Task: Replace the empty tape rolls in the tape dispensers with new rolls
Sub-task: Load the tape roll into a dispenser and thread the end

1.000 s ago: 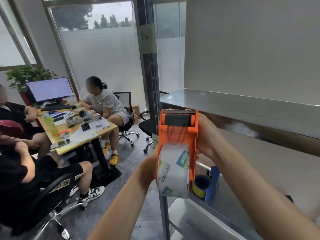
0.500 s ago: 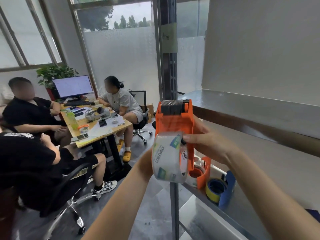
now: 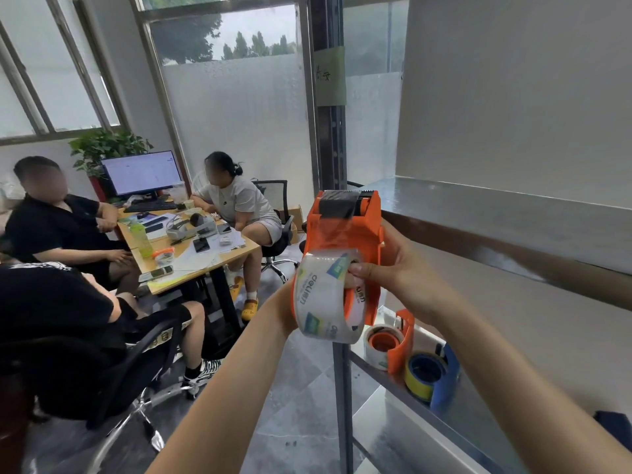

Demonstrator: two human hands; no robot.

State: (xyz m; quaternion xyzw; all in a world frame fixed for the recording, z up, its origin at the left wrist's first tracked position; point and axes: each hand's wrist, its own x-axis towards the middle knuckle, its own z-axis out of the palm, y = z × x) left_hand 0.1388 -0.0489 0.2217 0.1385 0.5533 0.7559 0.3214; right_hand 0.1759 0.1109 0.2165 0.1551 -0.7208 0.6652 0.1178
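Note:
An orange tape dispenser [image 3: 345, 234] is held up in front of me, its roller end pointing up. A clear printed tape roll [image 3: 323, 297] sits in its lower part, with tape running up to the roller. My right hand [image 3: 393, 268] wraps round the dispenser's right side, its fingertips on the roll's edge. My left hand [image 3: 285, 302] is mostly hidden behind the roll and dispenser; only the wrist shows, so its hold is unclear. On the lower metal shelf [image 3: 478, 436] stand a second orange dispenser [image 3: 390, 343] with a white roll and a blue dispenser [image 3: 431, 378] with a yellow roll.
A dark metal post [image 3: 330, 131] of the shelving stands just behind the held dispenser. An upper shelf [image 3: 496, 213] juts out at right. At left, three people sit on office chairs round a wooden desk [image 3: 191, 258] with a monitor, papers and phones.
The view has swung left and down, showing more of the desk. The dispenser dropped slightly and tilted; my right fingers moved from its side onto the roll's edge.

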